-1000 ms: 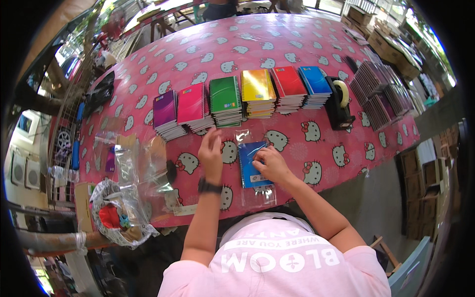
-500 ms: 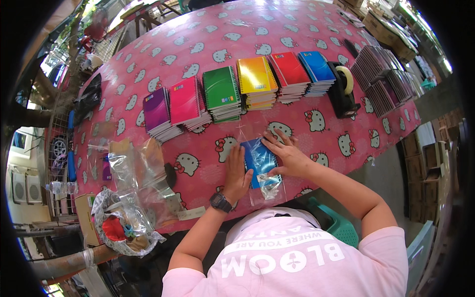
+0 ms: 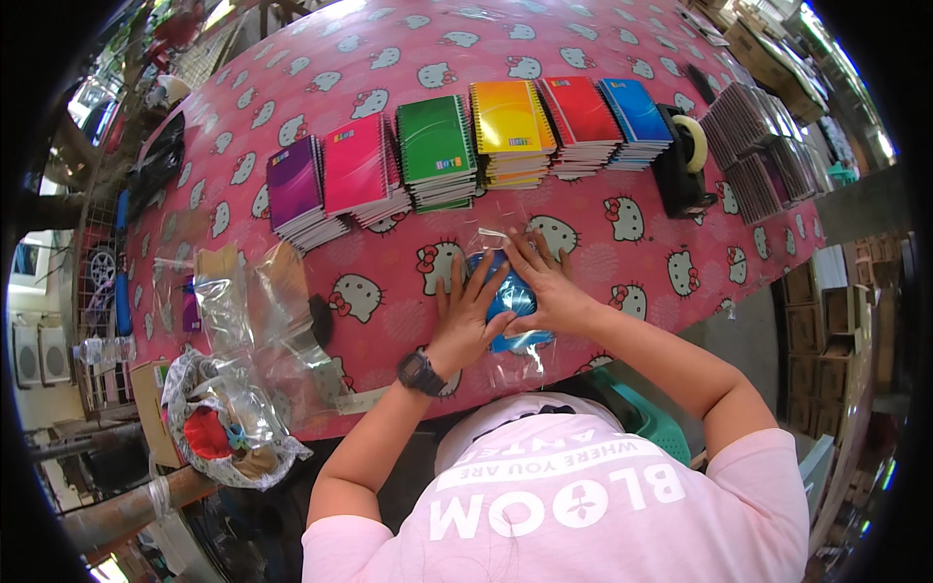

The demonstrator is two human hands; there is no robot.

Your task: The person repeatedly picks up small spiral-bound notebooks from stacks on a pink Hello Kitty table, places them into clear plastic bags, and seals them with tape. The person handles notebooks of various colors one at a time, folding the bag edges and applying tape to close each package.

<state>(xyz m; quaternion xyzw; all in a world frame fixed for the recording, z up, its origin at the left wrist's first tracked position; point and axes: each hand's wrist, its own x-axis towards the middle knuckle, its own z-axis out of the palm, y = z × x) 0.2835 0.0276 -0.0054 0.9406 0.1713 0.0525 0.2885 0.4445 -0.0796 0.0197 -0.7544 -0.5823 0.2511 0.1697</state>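
Note:
A blue spiral notebook [image 3: 513,299] lies on the pink table in front of me, inside a clear plastic bag [image 3: 518,367] that sticks out past its near and far ends. Flat over its left side rests my left hand [image 3: 468,319], fingers spread. My right hand [image 3: 552,291] presses on the upper right part, its fingers stretched out and its thumb near the left thumb. Both hands are open, and between them they cover much of the cover. Beyond stands a row of notebook stacks: purple [image 3: 294,187], pink [image 3: 358,170], green [image 3: 434,146], yellow [image 3: 507,121], red [image 3: 580,112] and blue [image 3: 635,112].
A black tape dispenser [image 3: 680,180] stands right of the blue stack, beside wrapped notebook stacks [image 3: 753,146]. Clear plastic bags [image 3: 248,301] are spread at the left. A cloth-lined basket [image 3: 222,423] holding scraps sits by the table's near left edge. A green plastic chair [image 3: 646,413] is below the table edge.
My left hand has moved from the notebook's left edge onto its cover, fingers now spread. My right hand has shifted slightly inward. The head view has shifted a little.

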